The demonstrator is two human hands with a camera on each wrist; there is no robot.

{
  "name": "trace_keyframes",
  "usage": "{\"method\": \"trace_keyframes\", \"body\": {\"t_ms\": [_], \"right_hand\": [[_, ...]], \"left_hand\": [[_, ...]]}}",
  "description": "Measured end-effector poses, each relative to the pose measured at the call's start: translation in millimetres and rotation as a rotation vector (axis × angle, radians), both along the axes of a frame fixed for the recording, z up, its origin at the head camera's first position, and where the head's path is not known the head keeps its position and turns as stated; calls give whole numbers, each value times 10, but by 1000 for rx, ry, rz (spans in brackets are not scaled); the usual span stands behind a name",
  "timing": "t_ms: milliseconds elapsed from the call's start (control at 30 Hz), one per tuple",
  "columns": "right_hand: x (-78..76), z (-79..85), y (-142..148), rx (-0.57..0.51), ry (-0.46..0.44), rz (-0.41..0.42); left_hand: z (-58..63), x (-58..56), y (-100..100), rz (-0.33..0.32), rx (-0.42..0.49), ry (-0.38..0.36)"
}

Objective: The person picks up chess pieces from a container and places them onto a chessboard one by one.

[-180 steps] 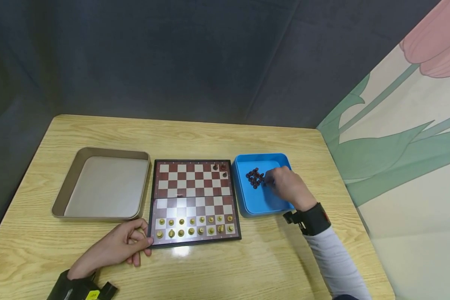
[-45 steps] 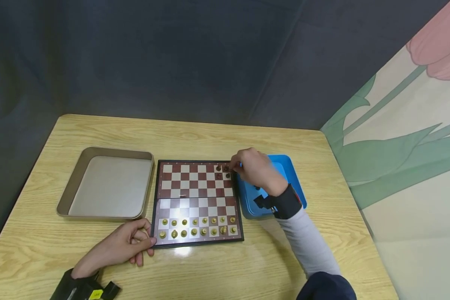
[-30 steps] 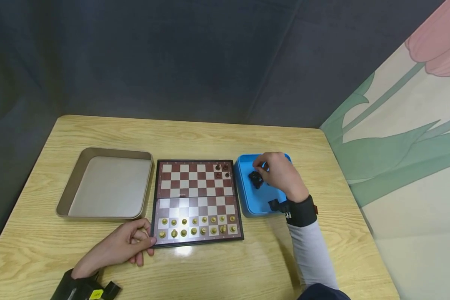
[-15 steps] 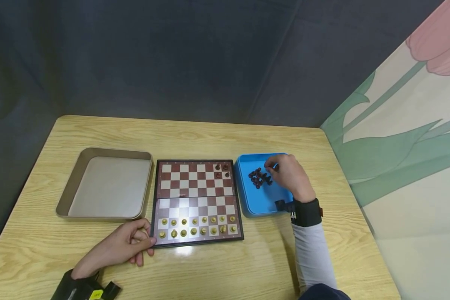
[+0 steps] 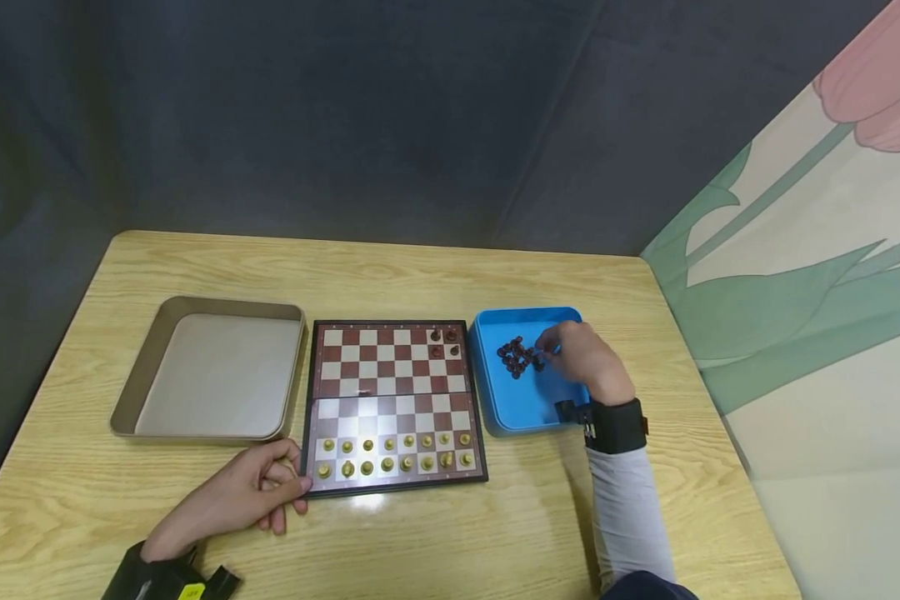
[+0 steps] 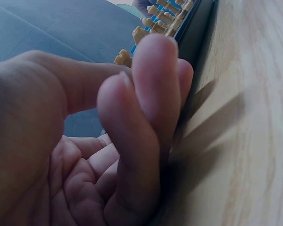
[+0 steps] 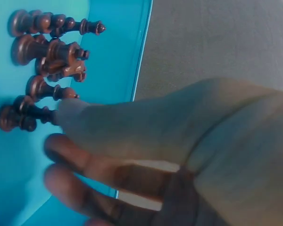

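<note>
At the near left corner of the chessboard [image 5: 390, 367], my left hand [image 5: 243, 492] holds the edge, thumb over the corner and fingers curled beside it. Two rows of gold chess pieces [image 5: 387, 463] stand along the board's near side. Several dark chess pieces [image 5: 436, 335] occupy the far right corner. My right hand [image 5: 585, 358] reaches into the blue tray [image 5: 521, 412], where a heap of dark chess pieces [image 7: 47, 52] lies. Its thumb tip meets the top of a dark chess piece [image 7: 33, 110]; in the right wrist view the other fingers are spread below, apart from the thumb.
A beige metal tray [image 5: 213, 375] sits left of the board. The wooden table [image 5: 420, 550] carries everything, with a dark curtain [image 5: 345, 125] behind its far edge and a flower-patterned cloth [image 5: 817, 308] at the right.
Another dark chess piece has joined those at the board's far right corner. My right hand went from there back to the blue tray, then lowered toward the heap. The left hand has stayed put.
</note>
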State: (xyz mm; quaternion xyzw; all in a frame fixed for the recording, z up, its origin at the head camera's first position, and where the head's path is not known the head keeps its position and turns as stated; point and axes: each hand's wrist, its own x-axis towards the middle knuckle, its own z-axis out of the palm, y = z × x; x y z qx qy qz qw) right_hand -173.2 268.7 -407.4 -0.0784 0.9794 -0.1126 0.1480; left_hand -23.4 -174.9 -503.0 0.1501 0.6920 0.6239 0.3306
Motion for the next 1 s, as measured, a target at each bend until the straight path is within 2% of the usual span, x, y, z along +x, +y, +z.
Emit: {"method": "trace_keyframes", "body": {"t_ms": [167, 533, 767, 1000], "right_hand": [[-2, -22, -10, 18, -32, 4], [-26, -80, -20, 16, 79, 32], [-24, -81, -37, -8, 98, 8], [-20, -97, 0, -17, 117, 17]], "left_hand": [[-17, 4, -6, -2, 9, 2], [8, 9, 0, -6, 12, 18], [-10, 25, -13, 0, -1, 25], [35, 26, 9, 12, -17, 16]]}}
